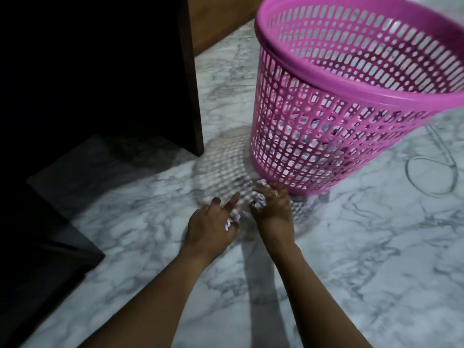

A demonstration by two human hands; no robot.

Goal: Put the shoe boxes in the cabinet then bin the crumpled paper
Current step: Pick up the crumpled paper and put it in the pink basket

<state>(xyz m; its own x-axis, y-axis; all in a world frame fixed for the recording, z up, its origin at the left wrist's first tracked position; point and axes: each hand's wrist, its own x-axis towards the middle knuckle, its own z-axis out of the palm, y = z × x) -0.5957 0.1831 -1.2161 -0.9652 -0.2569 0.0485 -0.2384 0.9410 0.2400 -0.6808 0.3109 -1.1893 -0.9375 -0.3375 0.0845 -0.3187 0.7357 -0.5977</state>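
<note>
Beside a dark cabinet [100,71], on the marble floor [351,272], the left hand [211,229] clutches crumpled paper [232,220], the right hand [273,209] grips a second wad [258,200] at the foot of the pink basket [326,121], where white scraps seem to show through the mesh.

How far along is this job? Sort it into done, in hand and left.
Done: no shoe boxes are in sight, so they are probably stowed, though the cabinet is dark inside. In hand: the left hand and right hand each grip paper by the foot of the bin. Left: drop both wads in.
</note>
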